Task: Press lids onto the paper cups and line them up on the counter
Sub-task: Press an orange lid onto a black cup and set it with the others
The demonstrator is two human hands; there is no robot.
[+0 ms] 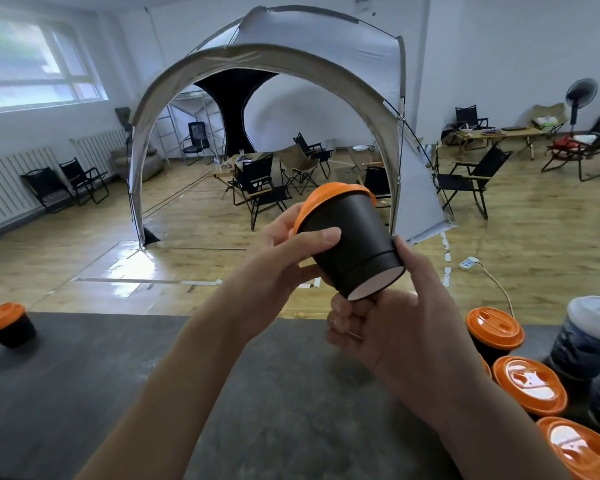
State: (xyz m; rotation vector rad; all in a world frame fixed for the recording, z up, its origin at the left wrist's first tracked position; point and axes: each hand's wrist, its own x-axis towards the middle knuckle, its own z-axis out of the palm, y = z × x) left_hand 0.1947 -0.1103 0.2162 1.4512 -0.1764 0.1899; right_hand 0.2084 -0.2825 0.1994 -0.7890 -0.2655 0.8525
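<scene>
A black paper cup (352,247) with an orange lid (328,200) seated on its rim is held in the air above the far edge of the worktop (153,382). It is tilted so that the lid points up and away and the pale base faces the camera.

Both forearms reach forward from the bottom of the view and meet at the cup. The left hand (288,247) grips the upper part. Its thumb lies flat across the black wall just under the lid, and its fingers are curled round the far side, touching the lid's edge. The right hand (399,327) holds the bottom end, with its back to the camera. Its fingers are curled under the base, and one digit stands up along the wall by the base rim.

On the worktop, a single lidded cup (7,325) stands at the far left, well apart from the hands. At the right edge, three orange-lidded cups (529,384) stand in a row, touching or nearly so, with dark cups with white lids (593,327) just beside them.

Beyond the worktop, a grey tent (291,64) and black folding chairs (257,188) stand on a wooden floor.
</scene>
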